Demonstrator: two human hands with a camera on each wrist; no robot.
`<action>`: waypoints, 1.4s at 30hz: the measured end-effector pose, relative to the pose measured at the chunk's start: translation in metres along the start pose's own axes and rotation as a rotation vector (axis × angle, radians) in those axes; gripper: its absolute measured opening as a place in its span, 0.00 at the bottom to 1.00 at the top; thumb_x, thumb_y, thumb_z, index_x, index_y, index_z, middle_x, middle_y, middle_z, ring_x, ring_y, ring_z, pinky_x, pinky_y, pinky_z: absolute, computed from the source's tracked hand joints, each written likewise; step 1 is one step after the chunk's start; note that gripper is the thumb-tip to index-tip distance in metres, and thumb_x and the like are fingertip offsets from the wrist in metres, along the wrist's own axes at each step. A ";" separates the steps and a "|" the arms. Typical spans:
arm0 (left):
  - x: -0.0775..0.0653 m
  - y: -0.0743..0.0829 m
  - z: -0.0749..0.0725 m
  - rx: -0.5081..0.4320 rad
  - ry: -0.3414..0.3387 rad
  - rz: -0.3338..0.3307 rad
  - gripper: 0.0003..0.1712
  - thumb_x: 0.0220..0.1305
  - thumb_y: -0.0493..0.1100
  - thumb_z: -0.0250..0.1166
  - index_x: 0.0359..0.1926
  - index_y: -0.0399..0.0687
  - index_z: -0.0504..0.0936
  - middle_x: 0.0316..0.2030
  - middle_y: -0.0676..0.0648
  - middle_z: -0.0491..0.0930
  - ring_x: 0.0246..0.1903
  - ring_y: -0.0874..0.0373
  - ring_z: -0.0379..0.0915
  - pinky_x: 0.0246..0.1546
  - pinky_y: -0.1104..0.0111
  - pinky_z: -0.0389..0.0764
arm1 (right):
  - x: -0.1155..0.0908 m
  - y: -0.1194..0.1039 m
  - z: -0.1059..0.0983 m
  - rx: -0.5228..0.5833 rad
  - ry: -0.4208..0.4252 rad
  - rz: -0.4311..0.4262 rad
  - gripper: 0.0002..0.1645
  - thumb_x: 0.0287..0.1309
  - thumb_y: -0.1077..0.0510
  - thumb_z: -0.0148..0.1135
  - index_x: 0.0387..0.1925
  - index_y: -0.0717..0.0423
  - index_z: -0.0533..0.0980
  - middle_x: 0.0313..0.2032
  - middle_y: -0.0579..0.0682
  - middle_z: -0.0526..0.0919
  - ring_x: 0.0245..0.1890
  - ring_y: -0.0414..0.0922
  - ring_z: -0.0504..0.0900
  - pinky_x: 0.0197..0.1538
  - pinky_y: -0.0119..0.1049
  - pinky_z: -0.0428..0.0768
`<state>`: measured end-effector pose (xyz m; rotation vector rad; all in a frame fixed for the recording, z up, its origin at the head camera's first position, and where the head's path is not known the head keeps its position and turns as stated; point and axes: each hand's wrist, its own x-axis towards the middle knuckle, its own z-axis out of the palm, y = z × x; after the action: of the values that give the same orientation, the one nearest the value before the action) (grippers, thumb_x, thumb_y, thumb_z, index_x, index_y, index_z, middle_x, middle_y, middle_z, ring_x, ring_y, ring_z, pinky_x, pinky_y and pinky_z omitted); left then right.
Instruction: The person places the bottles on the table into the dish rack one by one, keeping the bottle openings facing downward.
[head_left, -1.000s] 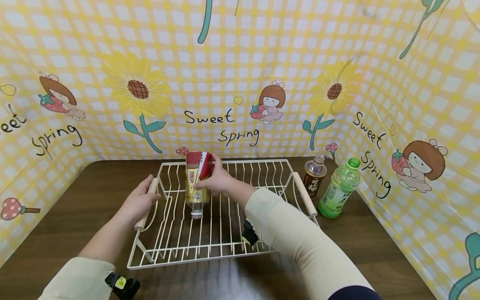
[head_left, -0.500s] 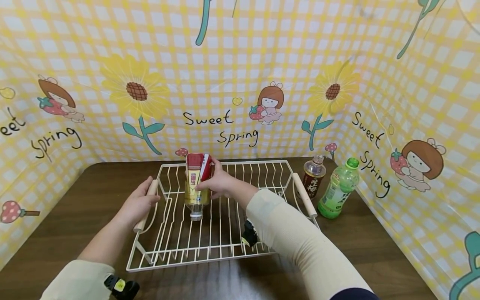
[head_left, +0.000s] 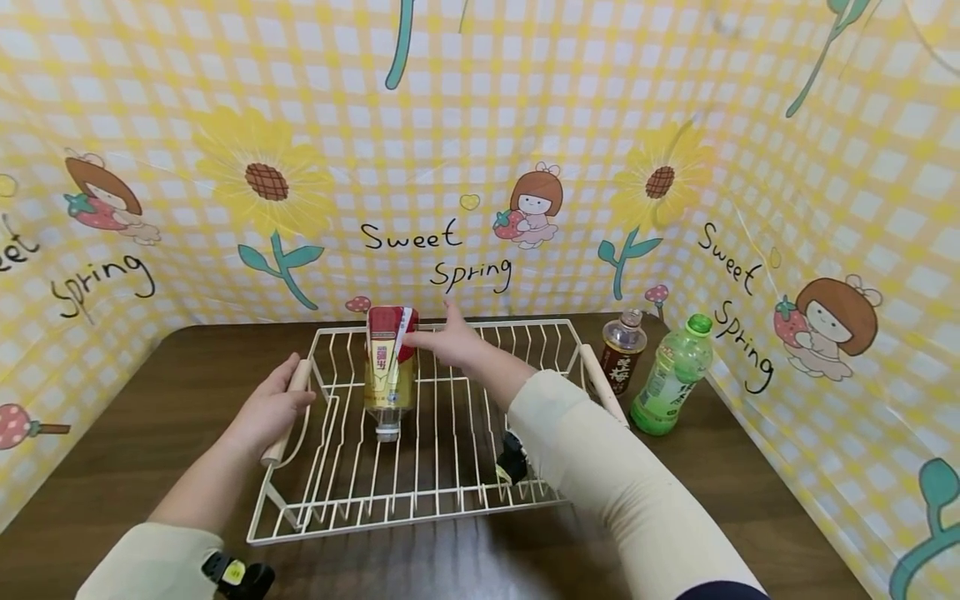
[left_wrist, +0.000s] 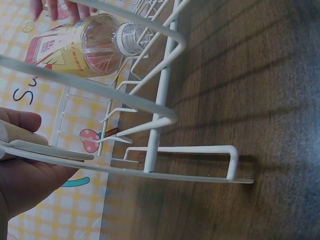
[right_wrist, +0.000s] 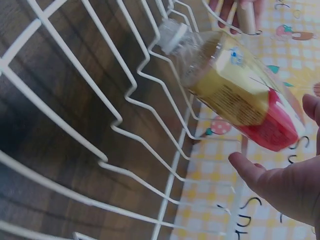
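A plastic drink bottle [head_left: 390,379] with a red and yellow label stands upside down in a white wire dish rack [head_left: 405,523], its uncapped-looking clear neck [right_wrist: 172,37] down among the wires. My right hand [head_left: 453,340] is just right of the bottle's raised base, fingers spread and holding nothing; in the right wrist view a gap shows between thumb and label. My left hand [head_left: 272,408] grips the rack's left wooden handle [head_left: 275,452], thumb on one side and fingers round the other, as the left wrist view shows.
Right of the rack's other wooden handle [head_left: 602,379] stand a dark-labelled bottle [head_left: 622,354] and a green bottle [head_left: 671,379], both upright. The brown wooden table [head_left: 150,400] ends at a yellow checked cloth wall [head_left: 420,150] behind and at the sides.
My right hand has let go of the red and yellow bottle, spread its fingers and drawn slightly right. The bottle stays upside down in the rack; my left hand keeps its grip.
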<state>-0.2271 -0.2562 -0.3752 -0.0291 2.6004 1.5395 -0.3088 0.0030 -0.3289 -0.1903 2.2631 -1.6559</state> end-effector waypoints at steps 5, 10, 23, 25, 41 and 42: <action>-0.001 0.001 0.000 -0.007 -0.014 -0.024 0.46 0.71 0.34 0.48 0.75 0.38 0.27 0.74 0.26 0.32 0.70 0.33 0.45 0.50 0.75 0.69 | -0.009 -0.008 -0.021 0.028 0.025 -0.041 0.61 0.58 0.51 0.68 0.78 0.41 0.36 0.68 0.63 0.66 0.64 0.60 0.72 0.66 0.51 0.71; -0.002 0.000 -0.001 -0.016 -0.014 -0.028 0.45 0.71 0.33 0.48 0.75 0.38 0.26 0.74 0.26 0.30 0.70 0.34 0.45 0.47 0.77 0.70 | -0.024 -0.010 -0.044 0.051 0.037 -0.078 0.57 0.60 0.52 0.67 0.78 0.43 0.40 0.69 0.61 0.65 0.65 0.56 0.71 0.68 0.49 0.70; -0.001 -0.001 -0.001 -0.022 -0.003 0.006 0.45 0.70 0.32 0.48 0.74 0.34 0.27 0.74 0.25 0.31 0.66 0.35 0.48 0.38 0.85 0.68 | -0.065 -0.007 -0.098 0.028 0.060 -0.188 0.51 0.63 0.54 0.62 0.77 0.44 0.42 0.72 0.60 0.59 0.72 0.56 0.61 0.72 0.53 0.62; 0.000 0.000 -0.001 -0.022 -0.003 0.010 0.45 0.70 0.32 0.48 0.74 0.33 0.27 0.74 0.25 0.31 0.66 0.35 0.48 0.38 0.85 0.68 | -0.069 -0.006 -0.105 0.030 0.078 -0.205 0.51 0.63 0.55 0.62 0.77 0.46 0.42 0.73 0.61 0.58 0.72 0.57 0.60 0.72 0.53 0.61; 0.001 0.001 0.000 -0.006 -0.021 -0.010 0.45 0.71 0.34 0.48 0.75 0.36 0.26 0.74 0.26 0.30 0.69 0.33 0.45 0.38 0.85 0.66 | -0.108 0.012 -0.166 -0.099 0.193 -0.296 0.51 0.65 0.57 0.60 0.78 0.50 0.40 0.74 0.61 0.53 0.75 0.58 0.52 0.74 0.55 0.55; 0.001 0.001 0.001 -0.004 -0.021 -0.011 0.45 0.71 0.34 0.48 0.75 0.36 0.26 0.74 0.25 0.30 0.69 0.33 0.44 0.38 0.85 0.65 | -0.111 0.012 -0.169 -0.105 0.208 -0.301 0.52 0.64 0.57 0.61 0.78 0.50 0.40 0.74 0.62 0.53 0.75 0.58 0.52 0.74 0.55 0.55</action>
<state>-0.2282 -0.2549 -0.3745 -0.0271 2.5773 1.5330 -0.2610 0.1925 -0.2744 -0.4206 2.5854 -1.7730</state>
